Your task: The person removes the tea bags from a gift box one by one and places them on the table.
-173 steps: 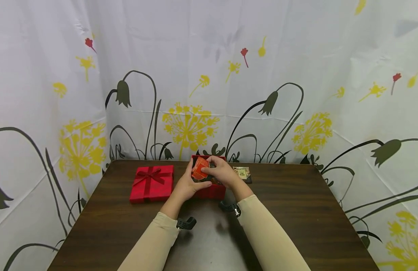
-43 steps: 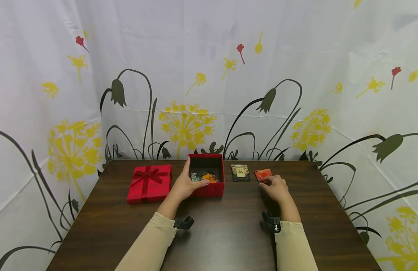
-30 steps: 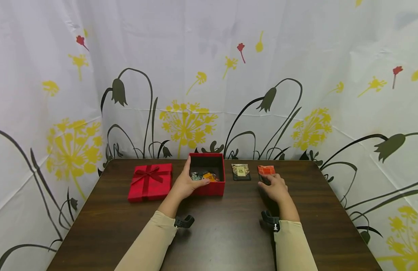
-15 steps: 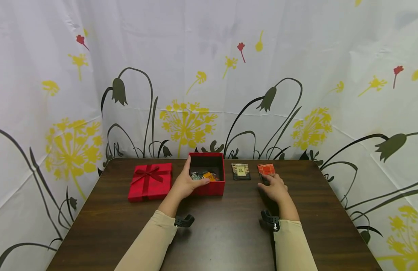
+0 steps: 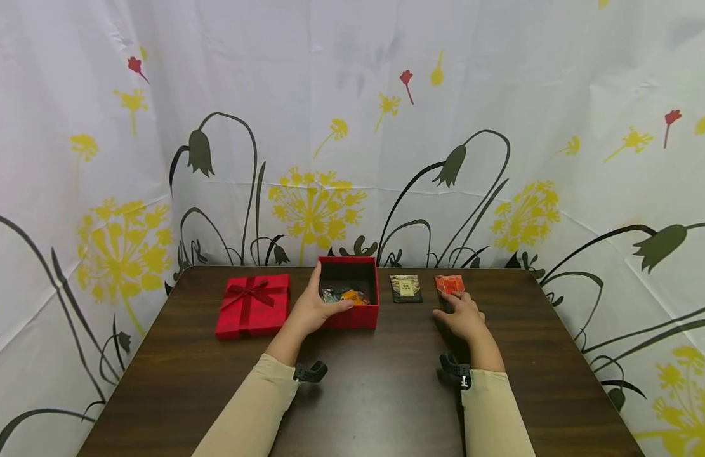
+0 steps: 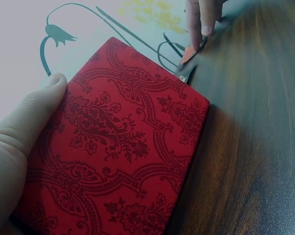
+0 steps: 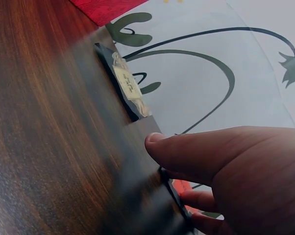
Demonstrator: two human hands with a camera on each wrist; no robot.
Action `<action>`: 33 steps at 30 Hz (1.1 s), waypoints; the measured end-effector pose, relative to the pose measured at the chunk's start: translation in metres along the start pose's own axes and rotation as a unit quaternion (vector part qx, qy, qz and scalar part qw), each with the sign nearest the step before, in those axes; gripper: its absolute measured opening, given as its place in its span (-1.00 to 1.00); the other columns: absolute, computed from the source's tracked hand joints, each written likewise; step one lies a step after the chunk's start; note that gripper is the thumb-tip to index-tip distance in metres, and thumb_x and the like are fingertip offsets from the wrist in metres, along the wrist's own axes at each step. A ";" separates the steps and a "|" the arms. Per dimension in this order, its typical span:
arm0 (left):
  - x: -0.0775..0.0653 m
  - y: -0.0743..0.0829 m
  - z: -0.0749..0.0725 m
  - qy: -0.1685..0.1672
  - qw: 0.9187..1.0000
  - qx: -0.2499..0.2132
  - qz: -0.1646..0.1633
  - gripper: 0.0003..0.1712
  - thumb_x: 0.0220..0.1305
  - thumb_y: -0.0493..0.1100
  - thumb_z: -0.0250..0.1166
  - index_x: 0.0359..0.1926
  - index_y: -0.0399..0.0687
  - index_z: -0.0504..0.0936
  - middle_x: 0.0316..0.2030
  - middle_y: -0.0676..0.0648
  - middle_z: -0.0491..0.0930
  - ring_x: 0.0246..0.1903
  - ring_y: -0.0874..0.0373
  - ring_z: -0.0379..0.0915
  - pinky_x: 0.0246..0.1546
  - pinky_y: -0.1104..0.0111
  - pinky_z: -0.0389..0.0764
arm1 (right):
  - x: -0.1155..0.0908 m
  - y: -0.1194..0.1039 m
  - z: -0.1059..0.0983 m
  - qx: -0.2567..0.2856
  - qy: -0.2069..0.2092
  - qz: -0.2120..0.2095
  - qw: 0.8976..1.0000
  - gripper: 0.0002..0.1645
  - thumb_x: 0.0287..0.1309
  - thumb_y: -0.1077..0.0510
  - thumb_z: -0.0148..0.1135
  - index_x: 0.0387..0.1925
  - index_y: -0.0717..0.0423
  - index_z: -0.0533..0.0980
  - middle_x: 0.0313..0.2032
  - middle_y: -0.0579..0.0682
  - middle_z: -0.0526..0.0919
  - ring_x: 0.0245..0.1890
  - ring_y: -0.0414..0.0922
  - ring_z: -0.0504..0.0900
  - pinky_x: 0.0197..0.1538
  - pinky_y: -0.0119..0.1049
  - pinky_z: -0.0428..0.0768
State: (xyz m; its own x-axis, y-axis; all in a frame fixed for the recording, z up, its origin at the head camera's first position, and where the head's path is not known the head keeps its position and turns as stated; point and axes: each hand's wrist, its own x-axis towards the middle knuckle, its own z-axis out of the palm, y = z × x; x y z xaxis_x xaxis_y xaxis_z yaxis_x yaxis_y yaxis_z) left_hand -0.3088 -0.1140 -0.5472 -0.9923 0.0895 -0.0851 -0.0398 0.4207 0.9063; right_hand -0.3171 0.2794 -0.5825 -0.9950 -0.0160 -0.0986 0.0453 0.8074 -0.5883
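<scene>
- I see the open red gift box [image 5: 352, 319] standing on the dark wood table [image 5: 375, 400]; my left wrist view shows its damask-patterned side close up.
- The left hand [image 5: 309, 312] rests against the box's near left corner, thumb and index finger straight and spread apart, the thumb along the near rim.
- Inside the box I make out small packets, 1 of them orange [image 5: 353, 297].
- Right of the box, near it, the black packet with a pale yellow label [image 5: 406, 289] lies flat.
- Farther right of the box lies the red-orange and black packet [image 5: 450, 284]; I see the right hand [image 5: 465, 317] touching it with its fingertips, thumb held apart from the fingers.
- Left of the box lies the red lid [image 5: 229, 324], with its ribbon bow [image 5: 256, 292] on top.
- Behind the box hangs a flower-print curtain [image 5: 352, 82].
</scene>
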 end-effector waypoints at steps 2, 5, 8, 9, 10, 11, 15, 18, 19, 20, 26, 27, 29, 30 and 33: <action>0.000 0.000 0.000 0.000 1.000 0.002 -0.001 0.57 0.16 0.23 0.68 0.81 0.30 -0.32 0.77 -0.19 -0.06 0.70 -0.36 0.00 0.61 -0.36 0.16 | 0.000 0.000 0.000 -0.002 0.001 -0.001 1.000 -0.19 0.47 -0.10 0.36 0.61 0.07 0.40 0.56 0.38 0.24 0.55 0.44 0.25 0.39 0.51 0.20; -0.001 0.001 -0.001 0.001 1.000 0.005 -0.002 0.56 0.17 0.22 0.67 0.81 0.30 -0.32 0.77 -0.19 -0.06 0.69 -0.36 0.01 0.60 -0.37 0.16 | 0.001 -0.001 0.000 -0.003 0.004 -0.003 1.000 -0.21 0.47 -0.11 0.36 0.59 0.06 0.42 0.56 0.39 0.25 0.55 0.45 0.25 0.39 0.52 0.20; -0.001 0.001 -0.001 0.000 1.000 0.007 -0.003 0.54 0.19 0.21 0.66 0.81 0.30 -0.33 0.77 -0.19 -0.06 0.69 -0.37 0.01 0.60 -0.37 0.17 | 0.001 -0.003 -0.001 -0.002 0.006 -0.005 1.000 -0.22 0.47 -0.11 0.36 0.57 0.09 0.45 0.54 0.40 0.27 0.54 0.47 0.24 0.38 0.53 0.20; -0.001 0.001 -0.001 0.000 1.000 0.008 -0.003 0.54 0.19 0.21 0.66 0.81 0.30 -0.33 0.77 -0.19 -0.06 0.69 -0.37 0.01 0.60 -0.37 0.17 | 0.001 -0.003 -0.002 -0.002 0.007 -0.006 1.000 -0.23 0.47 -0.11 0.35 0.56 0.09 0.46 0.54 0.40 0.27 0.54 0.48 0.24 0.38 0.53 0.21; -0.001 0.001 -0.001 0.000 1.000 0.009 -0.002 0.54 0.19 0.21 0.66 0.81 0.30 -0.33 0.77 -0.19 -0.06 0.69 -0.37 0.01 0.60 -0.37 0.18 | 0.001 -0.003 -0.003 -0.001 0.008 -0.008 1.000 -0.24 0.47 -0.10 0.35 0.56 0.09 0.46 0.54 0.40 0.28 0.54 0.47 0.24 0.37 0.53 0.20; -0.001 0.001 -0.001 0.001 1.000 0.010 -0.003 0.54 0.19 0.22 0.66 0.81 0.31 -0.33 0.77 -0.19 -0.06 0.69 -0.37 0.02 0.60 -0.37 0.18 | 0.001 -0.004 -0.003 0.001 0.009 -0.009 1.000 -0.24 0.47 -0.10 0.35 0.56 0.09 0.46 0.53 0.40 0.28 0.53 0.48 0.24 0.37 0.53 0.20; -0.001 0.001 -0.001 -0.001 1.000 0.013 -0.005 0.57 0.14 0.31 0.66 0.80 0.35 -0.33 0.77 -0.19 -0.05 0.68 -0.37 0.03 0.59 -0.38 0.20 | 0.001 -0.005 -0.006 0.013 0.014 -0.015 1.000 -0.25 0.46 -0.08 0.37 0.56 0.05 0.46 0.51 0.39 0.29 0.52 0.46 0.25 0.38 0.52 0.20; -0.001 0.001 -0.001 -0.002 1.000 0.013 -0.006 0.60 0.10 0.37 0.66 0.80 0.36 -0.33 0.77 -0.19 -0.04 0.68 -0.37 0.04 0.58 -0.38 0.20 | 0.000 -0.007 -0.009 0.019 0.019 -0.020 0.999 -0.26 0.46 -0.07 0.39 0.55 0.04 0.46 0.49 0.39 0.31 0.51 0.46 0.27 0.38 0.52 0.20; -0.002 0.001 -0.001 -0.001 1.000 0.013 -0.007 0.60 0.09 0.38 0.66 0.80 0.36 -0.33 0.77 -0.19 -0.04 0.68 -0.37 0.04 0.58 -0.38 0.20 | -0.001 -0.007 -0.010 0.020 0.022 -0.022 0.999 -0.26 0.46 -0.06 0.39 0.55 0.04 0.46 0.48 0.40 0.32 0.50 0.46 0.28 0.38 0.52 0.21; -0.002 0.001 -0.001 -0.001 1.000 0.011 -0.007 0.61 0.09 0.38 0.66 0.80 0.37 -0.33 0.77 -0.19 -0.04 0.68 -0.37 0.04 0.58 -0.38 0.20 | -0.002 -0.008 -0.011 0.021 0.024 -0.023 0.999 -0.27 0.46 -0.06 0.39 0.54 0.05 0.46 0.48 0.40 0.33 0.49 0.46 0.29 0.37 0.52 0.21; -0.003 0.002 -0.002 -0.003 1.000 -0.001 -0.007 0.58 0.12 0.33 0.67 0.80 0.39 -0.33 0.77 -0.18 -0.07 0.69 -0.36 0.00 0.59 -0.38 0.18 | -0.006 -0.016 -0.021 0.027 0.034 -0.027 0.999 -0.28 0.51 -0.07 0.35 0.55 0.07 0.45 0.51 0.41 0.30 0.52 0.44 0.27 0.41 0.52 0.20; -0.003 0.002 -0.001 -0.003 1.000 -0.002 -0.006 0.58 0.13 0.31 0.67 0.80 0.39 -0.33 0.77 -0.18 -0.07 0.70 -0.36 0.00 0.59 -0.37 0.18 | -0.007 -0.018 -0.023 0.027 0.036 -0.027 0.999 -0.28 0.51 -0.07 0.35 0.55 0.08 0.44 0.51 0.41 0.29 0.53 0.44 0.27 0.42 0.53 0.20; -0.003 0.001 -0.001 -0.003 1.000 -0.005 -0.004 0.57 0.14 0.29 0.67 0.80 0.38 -0.33 0.77 -0.18 -0.07 0.70 -0.35 -0.01 0.60 -0.37 0.17 | -0.008 -0.022 -0.027 0.032 0.041 -0.031 0.998 -0.29 0.53 -0.07 0.34 0.55 0.07 0.44 0.52 0.40 0.28 0.53 0.44 0.25 0.44 0.53 0.17; -0.003 0.001 -0.001 -0.003 1.000 -0.005 -0.002 0.57 0.14 0.29 0.67 0.80 0.37 -0.33 0.77 -0.18 -0.07 0.70 -0.35 -0.01 0.60 -0.37 0.16 | -0.009 -0.024 -0.030 0.036 0.044 -0.034 0.998 -0.30 0.53 -0.07 0.33 0.55 0.07 0.45 0.52 0.40 0.28 0.53 0.45 0.24 0.44 0.52 0.16; -0.002 0.001 -0.001 -0.004 1.000 -0.008 -0.001 0.58 0.12 0.32 0.67 0.80 0.38 -0.32 0.77 -0.19 -0.06 0.70 -0.34 0.00 0.60 -0.37 0.17 | -0.012 -0.032 -0.037 0.051 0.057 -0.046 0.996 -0.34 0.54 -0.04 0.33 0.52 0.08 0.47 0.46 0.40 0.33 0.46 0.42 0.31 0.39 0.44 0.23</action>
State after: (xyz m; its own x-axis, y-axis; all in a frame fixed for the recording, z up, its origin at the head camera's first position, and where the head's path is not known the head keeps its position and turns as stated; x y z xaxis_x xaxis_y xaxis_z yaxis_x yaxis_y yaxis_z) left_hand -0.3072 -0.1149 -0.5452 -0.9913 0.0959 -0.0903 -0.0439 0.4061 0.9128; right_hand -0.3098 0.2752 -0.5327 -0.9987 -0.0156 0.0492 -0.0445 0.7415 -0.6694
